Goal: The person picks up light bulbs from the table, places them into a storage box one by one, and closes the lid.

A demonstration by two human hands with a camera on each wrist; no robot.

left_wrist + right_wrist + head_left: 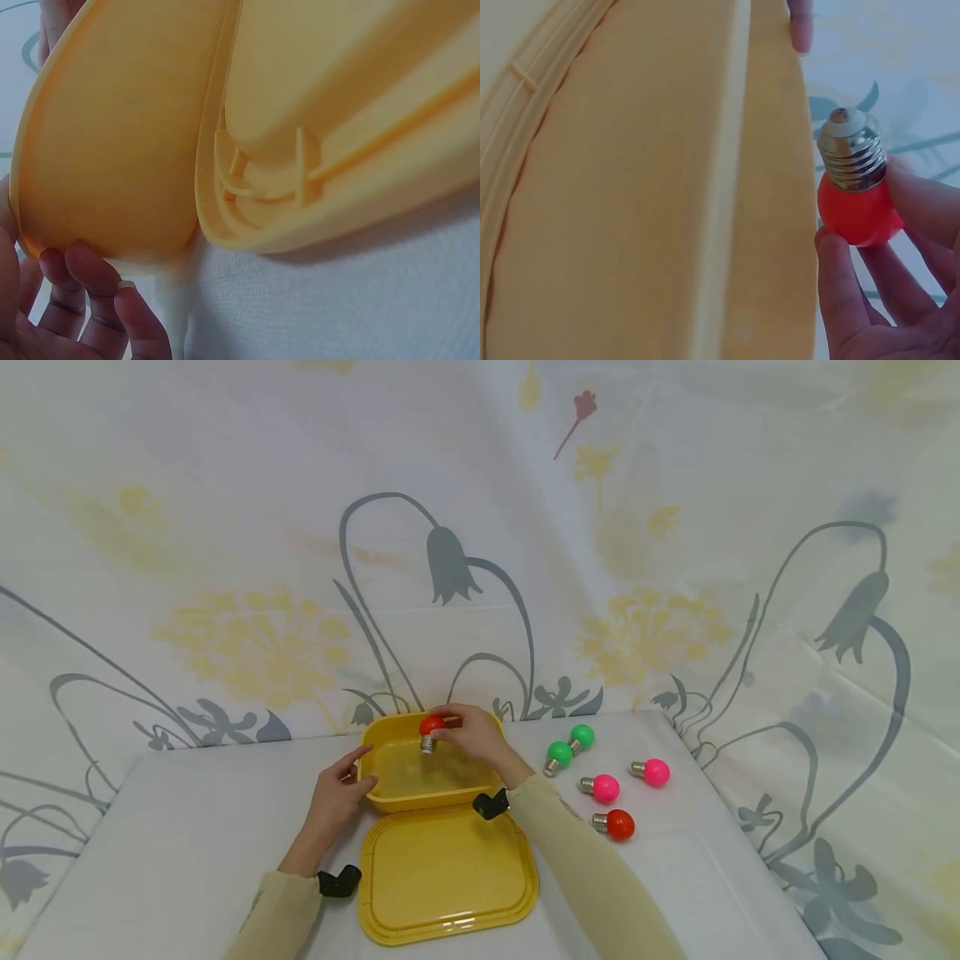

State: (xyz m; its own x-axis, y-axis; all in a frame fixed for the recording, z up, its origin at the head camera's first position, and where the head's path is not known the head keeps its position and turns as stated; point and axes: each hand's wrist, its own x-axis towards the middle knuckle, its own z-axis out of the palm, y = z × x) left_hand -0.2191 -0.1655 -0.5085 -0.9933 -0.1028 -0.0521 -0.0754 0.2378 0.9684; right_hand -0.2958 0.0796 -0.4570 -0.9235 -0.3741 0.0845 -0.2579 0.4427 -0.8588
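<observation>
Right hand [477, 735] around a red bulb [859, 204], near the yellow box [427, 799]

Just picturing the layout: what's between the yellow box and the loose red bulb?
The head view shows the right sleeve crossing between the yellow box and loose red bulb.

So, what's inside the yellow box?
In the part of the yellow box I can see, there's just bare yellow plastic. The right hand holds a red bulb over the box; whatever might lie behind that hand or bulb is covered, so I can't tell.
</observation>
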